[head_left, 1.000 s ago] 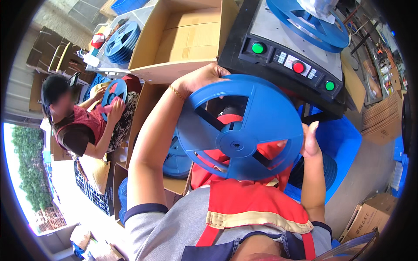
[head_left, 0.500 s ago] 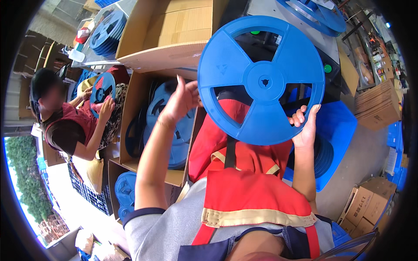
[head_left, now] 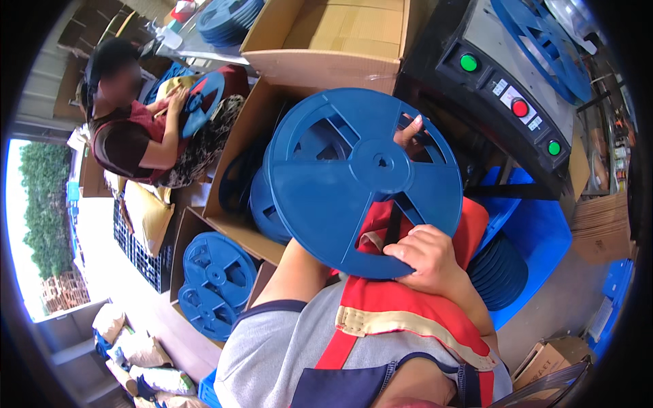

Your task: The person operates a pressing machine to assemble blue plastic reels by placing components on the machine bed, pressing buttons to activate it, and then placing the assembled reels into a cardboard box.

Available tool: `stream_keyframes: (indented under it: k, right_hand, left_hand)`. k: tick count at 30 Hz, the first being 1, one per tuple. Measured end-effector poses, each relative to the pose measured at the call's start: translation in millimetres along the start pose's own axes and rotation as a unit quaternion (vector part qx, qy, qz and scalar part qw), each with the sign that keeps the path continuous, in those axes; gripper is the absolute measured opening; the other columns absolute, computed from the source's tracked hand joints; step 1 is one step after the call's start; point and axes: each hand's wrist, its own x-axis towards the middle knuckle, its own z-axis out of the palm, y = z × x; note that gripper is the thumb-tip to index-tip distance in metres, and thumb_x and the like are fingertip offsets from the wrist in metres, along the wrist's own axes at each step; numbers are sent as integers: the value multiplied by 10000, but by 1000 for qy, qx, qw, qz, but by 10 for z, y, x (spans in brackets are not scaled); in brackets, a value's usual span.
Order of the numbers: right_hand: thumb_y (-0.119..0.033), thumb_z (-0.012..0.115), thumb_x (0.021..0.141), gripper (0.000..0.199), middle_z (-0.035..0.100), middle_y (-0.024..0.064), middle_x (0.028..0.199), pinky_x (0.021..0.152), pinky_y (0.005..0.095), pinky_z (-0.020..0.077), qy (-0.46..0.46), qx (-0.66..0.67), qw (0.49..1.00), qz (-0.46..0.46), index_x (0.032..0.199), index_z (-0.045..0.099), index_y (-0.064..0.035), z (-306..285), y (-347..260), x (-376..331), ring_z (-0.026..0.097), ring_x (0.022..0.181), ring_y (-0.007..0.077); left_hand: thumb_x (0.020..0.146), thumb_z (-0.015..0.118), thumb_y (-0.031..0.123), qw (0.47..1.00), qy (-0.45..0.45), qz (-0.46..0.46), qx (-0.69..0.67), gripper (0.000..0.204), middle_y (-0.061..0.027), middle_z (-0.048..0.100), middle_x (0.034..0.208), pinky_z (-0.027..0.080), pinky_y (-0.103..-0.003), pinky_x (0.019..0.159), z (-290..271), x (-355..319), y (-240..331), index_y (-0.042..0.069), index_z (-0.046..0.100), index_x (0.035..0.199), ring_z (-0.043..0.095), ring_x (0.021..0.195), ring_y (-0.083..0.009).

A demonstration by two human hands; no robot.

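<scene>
A large blue plastic reel (head_left: 320,204), with a round hub and cut-out windows, is held tilted in front of my chest. My right hand (head_left: 428,258) is closed round its near rim, thumb on top. My left forearm passes behind the reel. Part of my left hand (head_left: 409,133) shows through the upper right window, its fingers bent at the reel; the rest is hidden. Below and left of the reel, more blue reels (head_left: 216,275) lie in a cardboard box. To the right, a blue bin (head_left: 544,238) holds a stack of dark blue reels (head_left: 500,272).
An open cardboard box (head_left: 320,64) stands ahead. At the upper right is a machine panel (head_left: 507,102) with green and red buttons, and a blue reel (head_left: 544,47) beyond it. At left a seated co-worker (head_left: 136,129) holds another blue reel (head_left: 204,102). Flattened cardboard (head_left: 602,224) is stacked far right.
The reel has come lower, nearer my chest, and tilted. My left hand, open beside it before, is now behind it. My right hand has moved to the near rim. The view has shifted.
</scene>
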Motion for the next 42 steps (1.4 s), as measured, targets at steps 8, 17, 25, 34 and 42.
stream_keyframes:
  k: [8,17,25,34,42]
  right_hand:
    - [-63,716,605,327,577,69,679,584,359,472,84,33,991,102,920,631,-54,-374,81,-428,596,626,256]
    - [-300,516,989,360,453,12,555,505,260,384,697,98,605,372,861,590,28,-805,-388,-2560,431,510,95]
    - [-290,633,930,265,469,-40,573,459,198,311,761,9,443,474,875,681,-35,-849,467,-3530,407,503,32]
    - [-296,612,945,280,458,-28,561,466,212,325,763,78,457,450,905,658,-23,-700,1213,-3474,417,501,46]
    - [-293,691,881,257,495,-20,596,469,213,348,680,61,499,534,825,680,-43,-533,1803,-3262,449,502,54]
  left_hand:
    - [932,595,208,990,-127,-42,50,393,-92,592,1179,487,-350,901,60,269,-369,34,491,1268,583,1095,-207]
    - [963,531,325,968,-102,-205,99,456,-39,600,1180,461,-338,889,304,92,-627,84,449,1341,592,1044,-180]
    - [975,476,292,968,77,-186,151,346,-20,556,1034,448,-285,758,-62,-30,-440,67,518,1234,548,863,-147]
    - [947,551,253,904,249,-252,238,236,1,597,953,457,-304,712,-1017,-653,-279,112,550,1136,582,865,-165]
    - [948,554,280,894,278,-267,226,265,14,647,895,406,-192,528,-1011,-1008,-599,105,591,1144,566,655,-70]
